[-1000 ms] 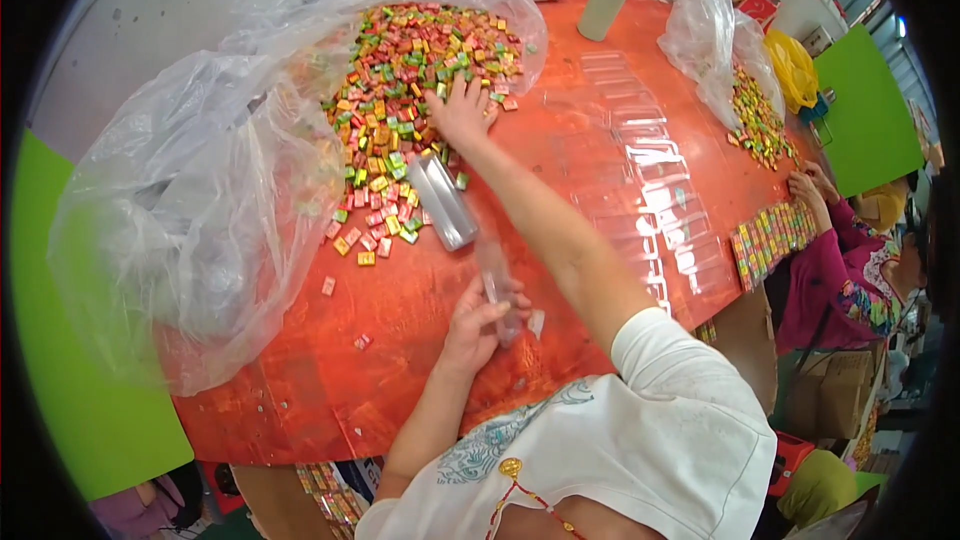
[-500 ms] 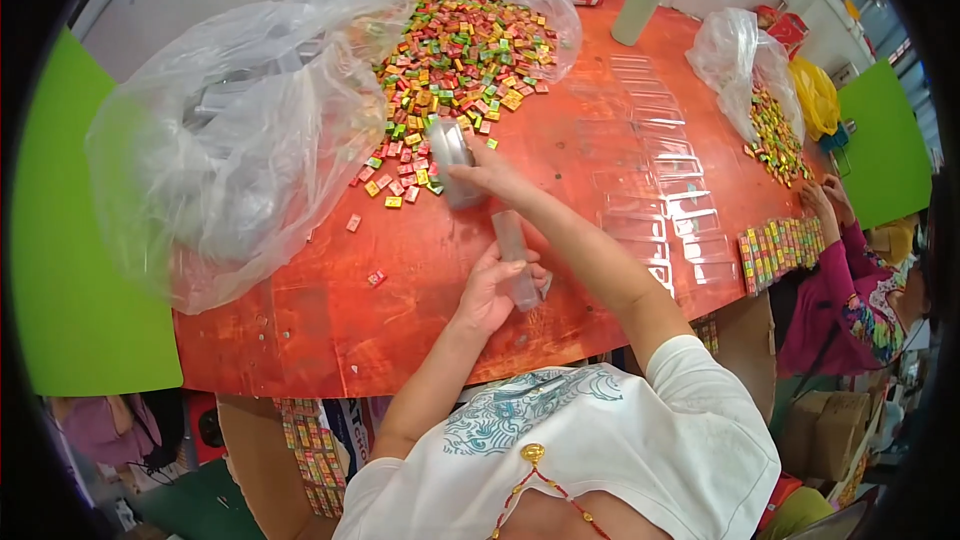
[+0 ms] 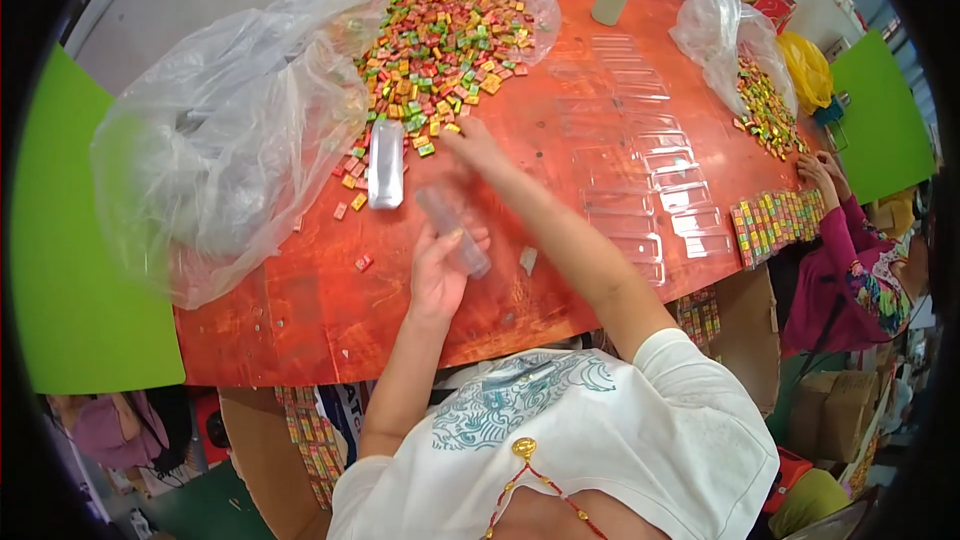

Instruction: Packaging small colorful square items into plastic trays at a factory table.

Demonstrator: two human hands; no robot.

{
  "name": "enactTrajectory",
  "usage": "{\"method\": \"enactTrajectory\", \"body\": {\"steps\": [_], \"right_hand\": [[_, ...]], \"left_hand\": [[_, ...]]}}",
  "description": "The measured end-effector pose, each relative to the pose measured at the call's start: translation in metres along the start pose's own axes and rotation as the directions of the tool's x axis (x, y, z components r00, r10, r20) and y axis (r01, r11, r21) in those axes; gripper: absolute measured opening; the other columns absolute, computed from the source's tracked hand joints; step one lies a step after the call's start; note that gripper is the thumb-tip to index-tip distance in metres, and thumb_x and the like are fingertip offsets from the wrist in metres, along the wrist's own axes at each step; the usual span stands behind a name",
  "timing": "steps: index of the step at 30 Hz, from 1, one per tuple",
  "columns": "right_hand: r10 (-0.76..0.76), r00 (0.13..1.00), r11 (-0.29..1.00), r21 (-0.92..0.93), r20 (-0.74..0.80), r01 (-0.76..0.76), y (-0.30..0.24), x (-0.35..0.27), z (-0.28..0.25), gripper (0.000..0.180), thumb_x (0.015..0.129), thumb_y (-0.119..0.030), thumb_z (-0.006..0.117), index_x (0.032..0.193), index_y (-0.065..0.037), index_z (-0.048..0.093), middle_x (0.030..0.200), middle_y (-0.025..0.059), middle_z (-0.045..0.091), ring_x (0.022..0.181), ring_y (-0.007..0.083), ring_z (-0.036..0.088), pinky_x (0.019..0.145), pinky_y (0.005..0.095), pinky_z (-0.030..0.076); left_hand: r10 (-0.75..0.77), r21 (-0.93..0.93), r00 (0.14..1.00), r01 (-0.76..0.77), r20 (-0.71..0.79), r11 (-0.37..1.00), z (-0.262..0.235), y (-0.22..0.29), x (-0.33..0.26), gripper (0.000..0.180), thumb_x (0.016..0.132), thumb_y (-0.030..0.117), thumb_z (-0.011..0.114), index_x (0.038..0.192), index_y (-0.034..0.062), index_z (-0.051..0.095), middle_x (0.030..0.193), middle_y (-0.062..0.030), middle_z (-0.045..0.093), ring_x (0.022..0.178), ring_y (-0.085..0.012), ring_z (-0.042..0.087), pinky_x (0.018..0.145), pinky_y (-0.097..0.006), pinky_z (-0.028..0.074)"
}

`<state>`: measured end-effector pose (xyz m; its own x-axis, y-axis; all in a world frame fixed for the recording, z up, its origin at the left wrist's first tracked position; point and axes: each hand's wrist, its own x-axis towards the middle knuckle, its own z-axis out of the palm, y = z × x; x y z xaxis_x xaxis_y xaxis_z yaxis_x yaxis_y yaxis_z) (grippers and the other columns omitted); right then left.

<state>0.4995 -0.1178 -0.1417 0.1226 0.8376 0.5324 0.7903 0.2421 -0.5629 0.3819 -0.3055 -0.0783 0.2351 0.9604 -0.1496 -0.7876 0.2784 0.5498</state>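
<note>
Filling step: left hand (image 3: pixel 440 275) grips clear tray (image 3: pixel 453 230), right hand (image 3: pixel 472 143) open, reaching candy pile (image 3: pixel 440 50); next needs a pinch of pieces

**Room and obstacles around the candy heap**

The heap of small coloured candies (image 3: pixel 445 50) fills the far middle of the orange table (image 3: pixel 300 310). Left of the heap a big crumpled clear plastic bag (image 3: pixel 220 150) blocks that whole side. Just below the heap lies a clear filled tray (image 3: pixel 386 163) — with loose candies scattered beside it. Right of the heap, rows of empty clear trays (image 3: pixel 640 170) cover the surface. Below the heap, toward the near edge, the orange top lies bare — open passage there.
</note>
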Motion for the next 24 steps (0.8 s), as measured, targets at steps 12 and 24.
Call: {"method": "enactTrajectory", "body": {"steps": [12, 24], "right_hand": [[-0.082, 0.636, 0.622, 0.538, 0.768, -0.569, -0.042, -0.042, -0.162, 0.019, 0.087, -0.021, 0.064, 0.087, -0.002, 0.065, 0.076, 0.0002, 0.061, 0.069, 0.0068, 0.055, 0.06, 0.0248, 0.044], [0.054, 0.593, 0.412, 0.523, 0.803, -0.746, -0.017, -0.045, -0.174, 0.015, 0.087, -0.018, 0.067, 0.08, -0.004, 0.066, 0.067, 0.0, 0.06, 0.058, 0.008, 0.052, 0.053, 0.024, 0.041]], "left_hand": [[0.03, 0.233, 0.999, -0.035, 0.025, 0.972, 0.02, -0.02, 0.022, 0.041, 0.083, 0.002, 0.062, 0.122, 0.0052, 0.048, 0.104, -0.0074, 0.06, 0.092, -0.0171, 0.063, 0.078, -0.032, 0.053], [-0.088, 0.14, 0.99, 0.072, 0.113, 0.988, 0.031, -0.029, 0.033, 0.038, 0.085, 0.005, 0.063, 0.121, 0.0032, 0.05, 0.103, -0.0075, 0.061, 0.091, -0.0178, 0.062, 0.082, -0.033, 0.051]]}}
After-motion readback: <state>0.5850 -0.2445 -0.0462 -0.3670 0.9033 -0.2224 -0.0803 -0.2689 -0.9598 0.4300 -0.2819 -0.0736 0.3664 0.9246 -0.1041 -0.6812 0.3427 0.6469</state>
